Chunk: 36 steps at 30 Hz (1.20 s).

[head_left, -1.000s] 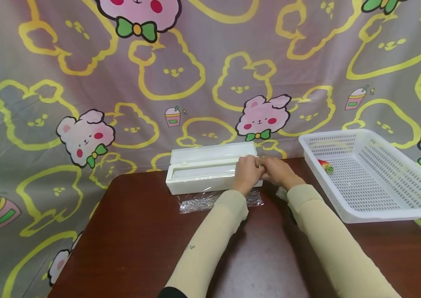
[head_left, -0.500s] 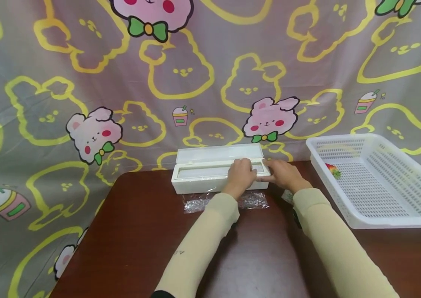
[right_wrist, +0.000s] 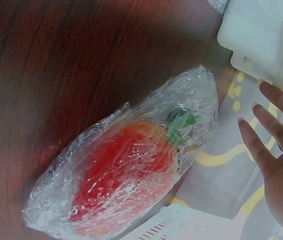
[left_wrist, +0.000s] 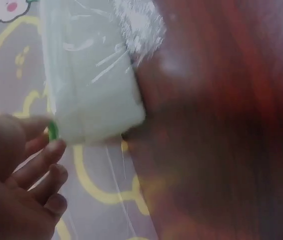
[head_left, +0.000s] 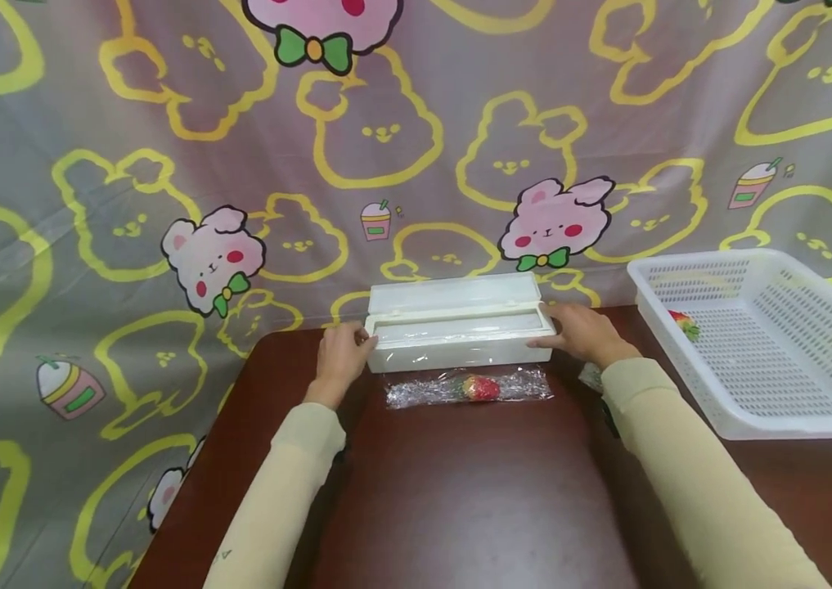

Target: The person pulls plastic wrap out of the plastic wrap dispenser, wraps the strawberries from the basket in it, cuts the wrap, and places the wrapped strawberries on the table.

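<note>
A long white cling film box (head_left: pixel 460 352) stands at the back of the table with its lid (head_left: pixel 452 290) raised. My left hand (head_left: pixel 338 360) grips its left end; in the left wrist view a small green bit (left_wrist: pixel 52 131) shows between thumb and finger. My right hand (head_left: pixel 585 335) holds the right end, thumb along the front and the other fingers spread in the right wrist view. Crumpled cling film (head_left: pixel 426 391) lies before the box with a strawberry (head_left: pixel 482 388) on it. Beside my right wrist lies a film-wrapped strawberry (right_wrist: pixel 131 170), mostly behind the sleeve in the head view.
A white perforated plastic basket (head_left: pixel 747 421) stands at the right, with another strawberry (head_left: pixel 684 325) near its left wall. A patterned curtain (head_left: pixel 416 147) hangs right behind the dark brown table (head_left: pixel 474 491).
My hands have parted: the left moved from the box's right half to its left end, the right stays at the right end. A strawberry now shows on the film. The head view has shifted.
</note>
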Motion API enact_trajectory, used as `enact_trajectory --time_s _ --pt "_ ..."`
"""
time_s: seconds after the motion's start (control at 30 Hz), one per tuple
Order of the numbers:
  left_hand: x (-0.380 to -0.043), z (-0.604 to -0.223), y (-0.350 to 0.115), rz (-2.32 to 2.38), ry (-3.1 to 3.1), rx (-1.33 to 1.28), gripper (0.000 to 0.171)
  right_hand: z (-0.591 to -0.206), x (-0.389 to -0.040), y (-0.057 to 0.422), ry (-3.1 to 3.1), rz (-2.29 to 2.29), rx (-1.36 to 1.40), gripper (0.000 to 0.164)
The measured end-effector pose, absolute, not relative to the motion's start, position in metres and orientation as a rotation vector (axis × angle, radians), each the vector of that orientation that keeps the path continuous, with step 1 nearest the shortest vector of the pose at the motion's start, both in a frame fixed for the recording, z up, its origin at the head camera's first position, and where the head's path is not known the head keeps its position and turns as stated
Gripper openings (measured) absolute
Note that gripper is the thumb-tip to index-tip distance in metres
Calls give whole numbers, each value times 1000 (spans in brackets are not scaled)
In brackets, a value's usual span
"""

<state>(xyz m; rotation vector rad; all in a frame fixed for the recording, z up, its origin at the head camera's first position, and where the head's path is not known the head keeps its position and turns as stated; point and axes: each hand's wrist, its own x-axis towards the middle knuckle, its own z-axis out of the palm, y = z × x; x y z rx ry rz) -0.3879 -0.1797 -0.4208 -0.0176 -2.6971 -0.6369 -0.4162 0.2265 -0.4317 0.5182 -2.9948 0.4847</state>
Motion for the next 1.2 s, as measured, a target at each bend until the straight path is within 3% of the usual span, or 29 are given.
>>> enact_trajectory --time_s 0.4,0.63,1.2 --pt "-383 -411 -196 -686 -2819 -178 36 -427 -415 225 -2985 523 524 88" --pt "-386 -414 -196 -667 -2833 -105 43 -427 -417 223 -3000 530 544 91" --pt "-385 -411 -193 -662 -2860 -73 43 -423 -421 231 -3069 736 552 92"
